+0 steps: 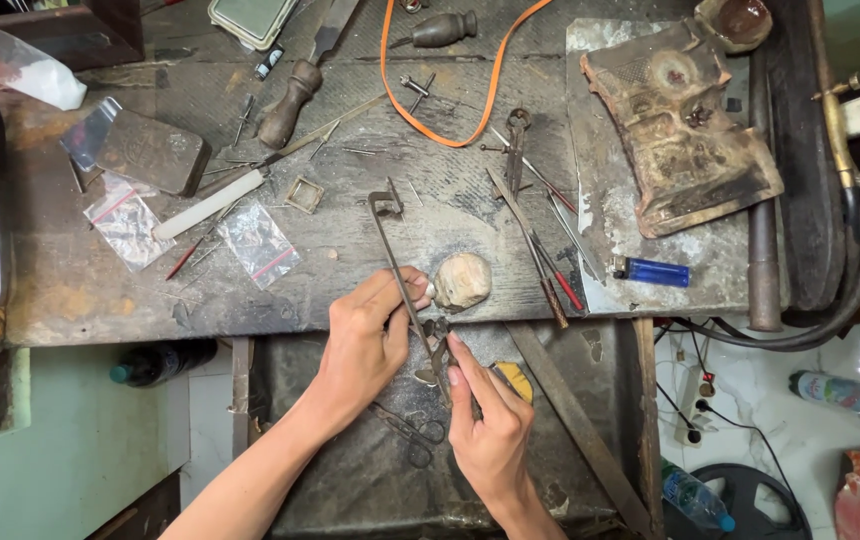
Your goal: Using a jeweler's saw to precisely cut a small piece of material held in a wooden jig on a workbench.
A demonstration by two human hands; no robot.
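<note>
Two bare hands meet at the near edge of a worn, dark wooden workbench [100, 290], both working on one slim metal saw frame [397, 262] with a small clamp at its far end. The left hand [370, 340] is closed around the frame's thin shaft, thumb and fingertips pinching it just beside a pale, rounded lump of stone-like material [463, 280] that sits on the bench edge. The right hand [490, 425] is closed too, its thumb and forefinger gripping the frame's lower end, where a small dark metal piece [438, 345] is held; what exactly that piece is cannot be told.

Below the hands lies a dark metal tray [350, 480], with a pair of small scissors [405, 428] lying in it near the left wrist. A yellow object [515, 378] shows just behind the right hand.

Farther off, to the right, thin red-handled tools [555, 275] and dark pliers [517, 140] lie on the bench, then a blue lighter [650, 271] and a charred, brownish block [680, 125]. To the far side runs an orange strap [470, 120]; to the left lie small clear plastic bags [260, 245] and a white flat stick [210, 204].
</note>
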